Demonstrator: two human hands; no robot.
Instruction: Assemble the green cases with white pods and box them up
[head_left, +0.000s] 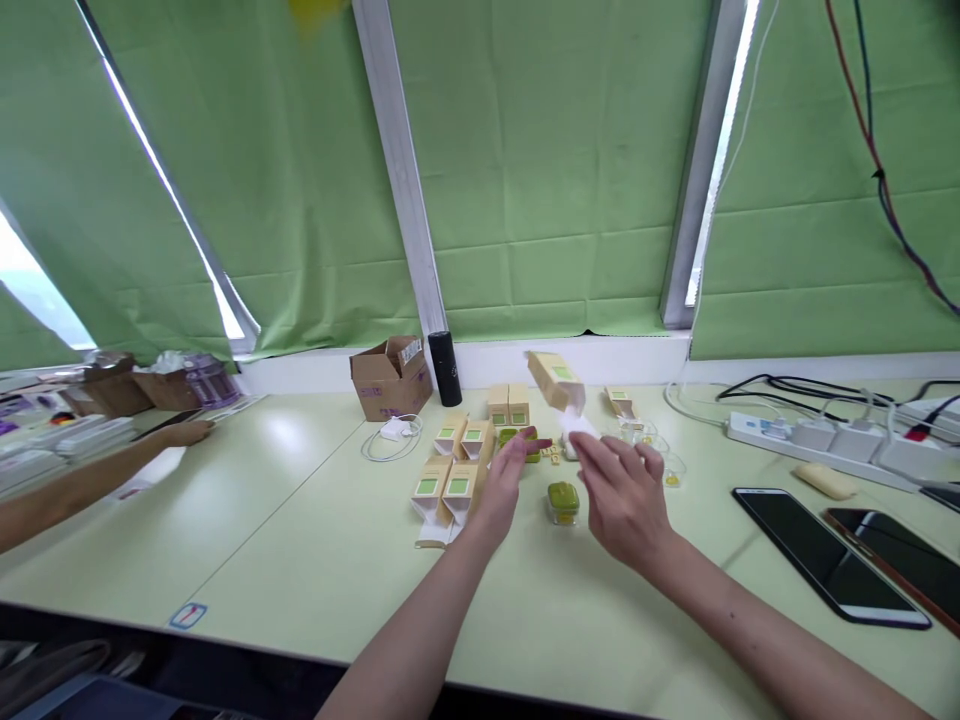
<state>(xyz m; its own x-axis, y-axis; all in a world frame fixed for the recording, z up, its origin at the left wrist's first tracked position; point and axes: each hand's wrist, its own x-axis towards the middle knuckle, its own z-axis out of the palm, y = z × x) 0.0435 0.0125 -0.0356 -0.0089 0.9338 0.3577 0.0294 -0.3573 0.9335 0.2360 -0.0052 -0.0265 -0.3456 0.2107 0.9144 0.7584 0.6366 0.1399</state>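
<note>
My right hand [622,490] is closed in a pinch on the white flap of a small beige box [556,380] with a green label. The box hangs tilted above the table, its flap end toward me. My left hand [504,490] has its fingers stretched out, with nothing seen in them. It is beside several upright beige boxes [459,482] whose white flaps hang open. Just past its fingertips is a container with a green lid [534,455], partly hidden. A small clear container with a green lid [562,502] stands between my hands. Small yellowish pieces [553,454] lie behind it.
Clear cases [673,470] and another beige box [621,402] lie behind my right hand. At right are phones [829,550], a beige oval object [823,480] and a power strip [817,447]. A carton [391,380], a black cylinder [445,368] and a charger [395,429] stand left. Another person's arm [97,475] reaches in.
</note>
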